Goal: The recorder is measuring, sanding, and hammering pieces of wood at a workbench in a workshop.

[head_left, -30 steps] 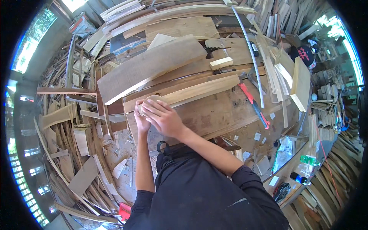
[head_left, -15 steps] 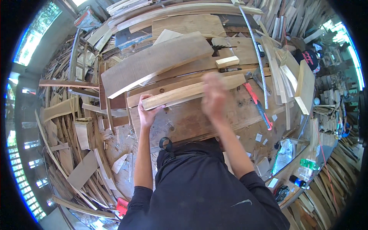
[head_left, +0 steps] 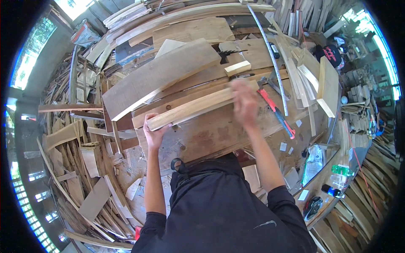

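Note:
A long squared wooden strip (head_left: pixel 194 105) lies slantwise over the work board in front of me. My left hand (head_left: pixel 154 131) is closed round its left end, thumb below and fingers over the top. Near the strip's right end is my right hand (head_left: pixel 245 103), smeared by motion. Its fingers are too blurred to tell whether they grip anything. Just right of that hand lies a hammer (head_left: pixel 276 110) with a red and black handle. A short wooden block (head_left: pixel 238 68) sits beyond the strip.
A wide curved plank (head_left: pixel 162 78) lies behind the strip. At the right a long metal ruler (head_left: pixel 273 59) slants across the boards, beside several leaning planks (head_left: pixel 327 86). Scrap wood (head_left: pixel 95 194) is piled at the left. A dark bottle (head_left: pixel 333 191) lies at the lower right.
My right hand has moved rightward along the strip, toward its far end. The left hand keeps its hold on the left end. The whole view has shifted slightly.

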Demonstrator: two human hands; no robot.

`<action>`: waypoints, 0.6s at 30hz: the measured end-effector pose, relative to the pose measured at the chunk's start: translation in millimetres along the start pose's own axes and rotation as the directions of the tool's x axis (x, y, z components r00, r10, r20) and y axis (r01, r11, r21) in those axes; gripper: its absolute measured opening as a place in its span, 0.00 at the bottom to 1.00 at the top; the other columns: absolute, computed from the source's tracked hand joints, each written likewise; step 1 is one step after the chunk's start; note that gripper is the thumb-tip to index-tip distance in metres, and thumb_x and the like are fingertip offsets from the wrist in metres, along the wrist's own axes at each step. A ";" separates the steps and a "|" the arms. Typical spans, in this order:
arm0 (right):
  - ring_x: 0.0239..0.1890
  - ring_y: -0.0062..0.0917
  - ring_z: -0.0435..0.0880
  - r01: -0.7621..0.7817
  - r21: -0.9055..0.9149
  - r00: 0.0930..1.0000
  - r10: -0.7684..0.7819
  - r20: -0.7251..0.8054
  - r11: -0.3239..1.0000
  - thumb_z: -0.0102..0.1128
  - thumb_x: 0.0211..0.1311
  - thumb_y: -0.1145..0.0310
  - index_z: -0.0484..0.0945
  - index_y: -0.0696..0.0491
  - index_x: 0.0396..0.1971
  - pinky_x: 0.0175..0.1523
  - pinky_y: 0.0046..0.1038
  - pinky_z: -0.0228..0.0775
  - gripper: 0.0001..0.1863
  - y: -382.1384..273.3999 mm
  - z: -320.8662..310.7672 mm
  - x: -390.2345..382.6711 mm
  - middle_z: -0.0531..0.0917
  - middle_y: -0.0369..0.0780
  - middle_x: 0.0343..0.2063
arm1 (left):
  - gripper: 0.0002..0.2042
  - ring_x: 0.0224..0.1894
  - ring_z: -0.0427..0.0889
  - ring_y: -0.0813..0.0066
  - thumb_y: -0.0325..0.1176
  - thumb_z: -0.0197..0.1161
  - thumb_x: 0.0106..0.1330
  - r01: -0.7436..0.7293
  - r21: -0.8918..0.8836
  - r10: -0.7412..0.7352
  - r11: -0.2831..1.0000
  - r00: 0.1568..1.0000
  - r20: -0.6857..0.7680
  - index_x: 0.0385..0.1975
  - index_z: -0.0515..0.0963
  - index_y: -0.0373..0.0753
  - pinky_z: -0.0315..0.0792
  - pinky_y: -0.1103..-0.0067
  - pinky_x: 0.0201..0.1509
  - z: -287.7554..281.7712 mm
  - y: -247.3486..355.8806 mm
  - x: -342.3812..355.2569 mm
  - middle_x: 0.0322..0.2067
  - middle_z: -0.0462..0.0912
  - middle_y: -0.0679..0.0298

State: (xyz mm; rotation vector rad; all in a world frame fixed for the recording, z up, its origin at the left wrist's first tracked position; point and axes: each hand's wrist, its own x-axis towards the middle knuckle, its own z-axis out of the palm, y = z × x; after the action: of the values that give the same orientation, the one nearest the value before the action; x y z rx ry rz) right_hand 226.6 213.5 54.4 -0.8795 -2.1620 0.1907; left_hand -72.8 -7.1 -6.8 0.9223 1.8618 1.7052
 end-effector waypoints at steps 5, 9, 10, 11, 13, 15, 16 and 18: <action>0.67 0.43 0.80 -0.070 -0.075 0.992 0.062 -0.112 0.995 0.52 0.78 0.68 0.85 0.57 0.57 0.75 0.45 0.65 0.17 -10.8 11.1 2.0 0.87 0.45 0.57 | 0.31 0.46 0.80 0.78 0.29 0.90 0.43 -0.035 0.055 0.036 0.998 0.999 -0.009 0.46 0.77 0.38 0.77 0.78 0.55 3.5 1.6 2.1 0.43 0.82 0.67; 0.71 0.36 0.78 0.120 0.256 0.979 -0.157 0.131 0.959 0.57 0.77 0.63 0.84 0.54 0.61 0.76 0.41 0.64 0.20 -119.8 70.7 -20.3 0.84 0.45 0.62 | 0.30 0.45 0.81 0.78 0.29 0.88 0.44 -0.059 0.063 0.058 0.996 0.998 0.012 0.46 0.77 0.37 0.77 0.77 0.54 4.3 0.4 3.0 0.43 0.82 0.66; 0.72 0.35 0.77 0.180 0.257 0.966 -0.220 0.136 0.949 0.57 0.77 0.62 0.84 0.53 0.62 0.77 0.40 0.62 0.20 -147.4 82.4 -21.6 0.84 0.43 0.64 | 0.29 0.45 0.81 0.78 0.29 0.87 0.45 -0.039 -0.037 0.040 0.999 0.999 0.020 0.47 0.77 0.37 0.77 0.77 0.54 1.7 -3.5 4.0 0.43 0.83 0.66; 0.73 0.33 0.76 0.242 0.264 0.947 -0.286 0.144 0.934 0.58 0.77 0.61 0.83 0.52 0.62 0.78 0.40 0.61 0.20 -164.1 88.3 -22.2 0.83 0.42 0.65 | 0.28 0.45 0.81 0.77 0.29 0.85 0.46 -0.017 -0.136 0.020 0.991 1.000 0.024 0.47 0.77 0.37 0.78 0.77 0.54 -3.0 -8.6 3.4 0.43 0.83 0.66; 0.74 0.32 0.75 0.238 0.306 0.939 -0.299 0.168 0.922 0.59 0.76 0.61 0.83 0.52 0.63 0.78 0.39 0.60 0.21 -168.3 86.3 -19.1 0.82 0.40 0.66 | 0.27 0.45 0.82 0.77 0.28 0.83 0.46 -0.033 -0.033 0.034 0.999 0.999 0.042 0.48 0.77 0.36 0.78 0.76 0.53 -6.8 -10.8 3.5 0.43 0.83 0.65; 0.74 0.32 0.74 0.249 0.345 0.922 -0.331 0.203 0.905 0.59 0.76 0.62 0.83 0.51 0.63 0.79 0.39 0.60 0.21 -155.7 78.2 -15.7 0.82 0.40 0.67 | 0.28 0.45 0.82 0.77 0.29 0.85 0.46 -0.011 -0.056 0.012 0.998 1.000 0.022 0.47 0.77 0.37 0.78 0.76 0.53 -3.4 -10.3 3.4 0.42 0.83 0.66; 0.73 0.33 0.75 0.237 0.294 0.933 -0.301 0.198 0.926 0.57 0.77 0.62 0.83 0.52 0.63 0.78 0.40 0.61 0.21 -135.9 71.5 -16.5 0.82 0.41 0.66 | 0.30 0.45 0.82 0.76 0.31 0.88 0.44 -0.018 0.037 0.018 0.999 1.000 0.013 0.46 0.77 0.37 0.78 0.76 0.53 1.6 -3.5 4.8 0.42 0.83 0.66; 0.72 0.35 0.77 0.195 0.203 0.960 -0.230 0.163 0.960 0.55 0.78 0.62 0.83 0.52 0.63 0.77 0.40 0.62 0.20 -88.5 54.3 -17.1 0.84 0.42 0.64 | 0.31 0.45 0.82 0.76 0.31 0.89 0.43 -0.029 0.080 0.029 0.996 1.000 0.000 0.46 0.77 0.38 0.78 0.76 0.53 2.1 1.3 4.3 0.42 0.83 0.66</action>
State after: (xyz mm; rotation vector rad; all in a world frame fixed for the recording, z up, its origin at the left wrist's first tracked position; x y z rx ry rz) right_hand 148.7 143.7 41.9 -0.5354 -2.3484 0.3710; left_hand -74.0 -2.5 -5.4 0.9843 1.9384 1.6592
